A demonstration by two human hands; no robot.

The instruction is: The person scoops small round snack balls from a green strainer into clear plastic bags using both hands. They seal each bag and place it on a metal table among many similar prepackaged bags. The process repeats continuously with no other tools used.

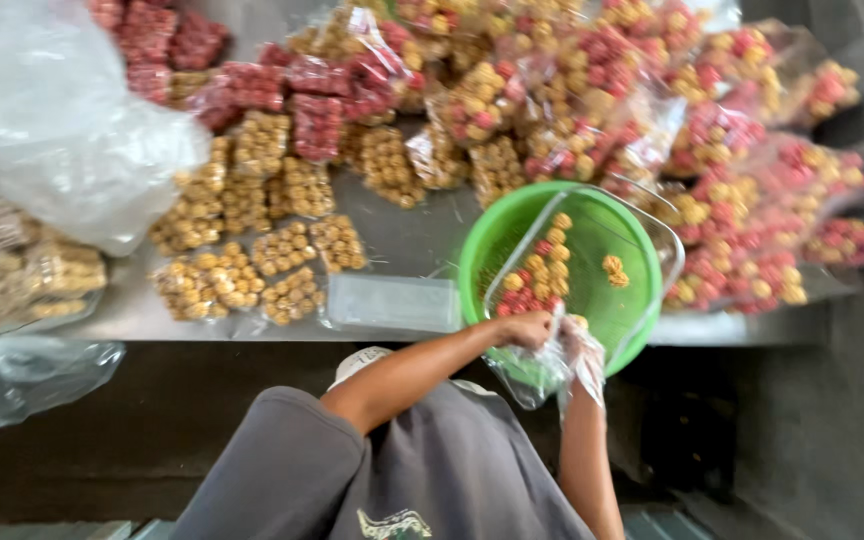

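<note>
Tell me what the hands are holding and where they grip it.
Both hands, left and right, grip a clear plastic bag at its near end, over the green bowl.

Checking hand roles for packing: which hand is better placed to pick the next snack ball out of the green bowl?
The right hand, probably. It wears a clear plastic glove and sits at the green bowl rim near the loose balls. The left hand is bare and gripping the clear bag.
</note>
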